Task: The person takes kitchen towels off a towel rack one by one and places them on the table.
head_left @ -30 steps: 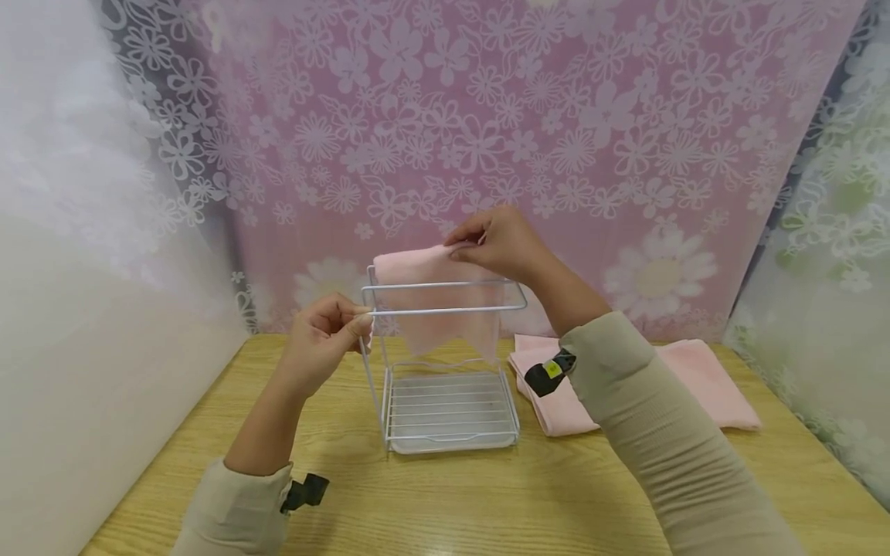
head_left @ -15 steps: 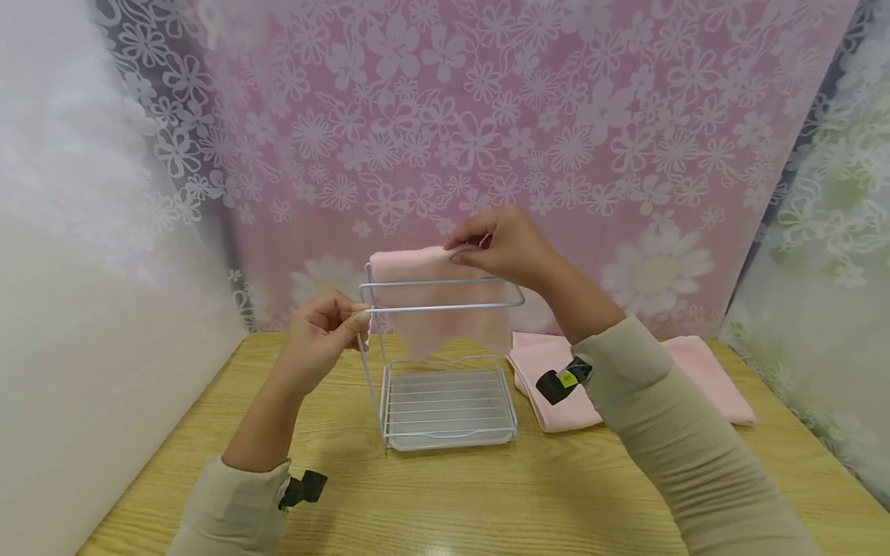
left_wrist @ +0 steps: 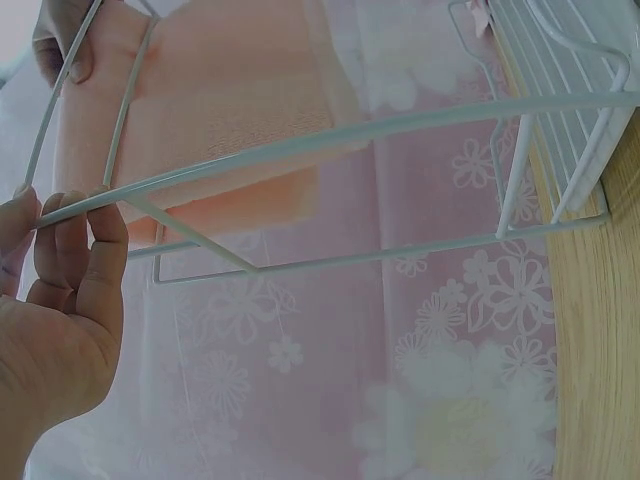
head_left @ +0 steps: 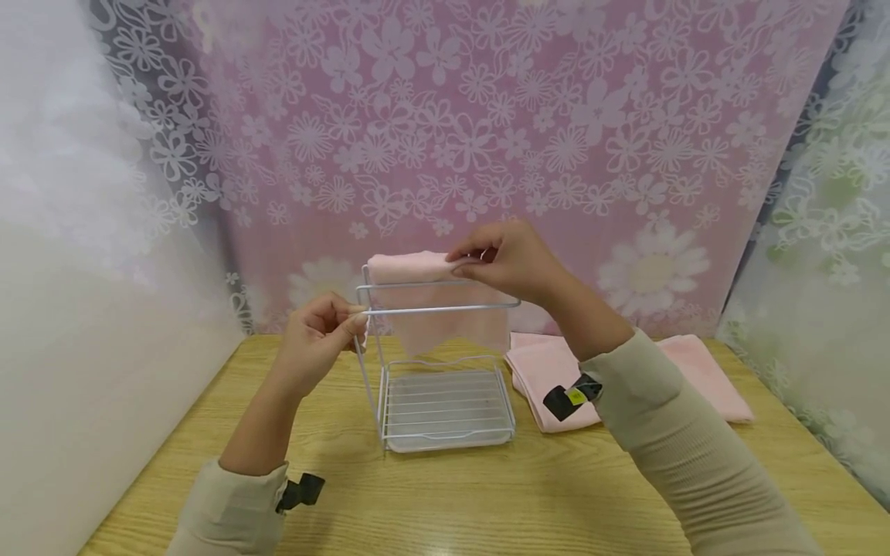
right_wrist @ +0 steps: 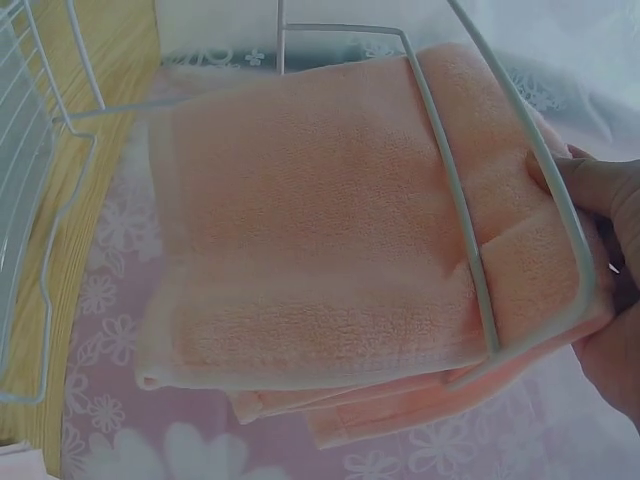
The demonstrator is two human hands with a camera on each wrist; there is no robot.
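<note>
A white wire rack (head_left: 441, 310) with a slatted lower shelf stands on the table, its upper bars raised above the shelf. My left hand (head_left: 316, 336) pinches the rack's upper front left corner; in the left wrist view the fingertips (left_wrist: 105, 225) curl under the wire. A pink towel (head_left: 410, 269) drapes over the rear upper bar, its lower end hanging behind the front bars. At the right part of its top fold, my right hand (head_left: 511, 262) pinches the towel between thumb and fingers. Terry cloth and layered lower edges show on the towel (right_wrist: 300, 200) in the right wrist view.
A pale tray (head_left: 448, 444) sits at the rack's shelf. To the right, a folded pink towel (head_left: 545, 378) and more pink cloth (head_left: 702, 378) lie on the wooden table (head_left: 445, 502), partly behind my right arm. A flowered curtain (head_left: 487, 154) hangs behind.
My right hand has come down slightly, lowering the towel's top fold toward the bar. The left hand keeps its hold on the rack's corner.
</note>
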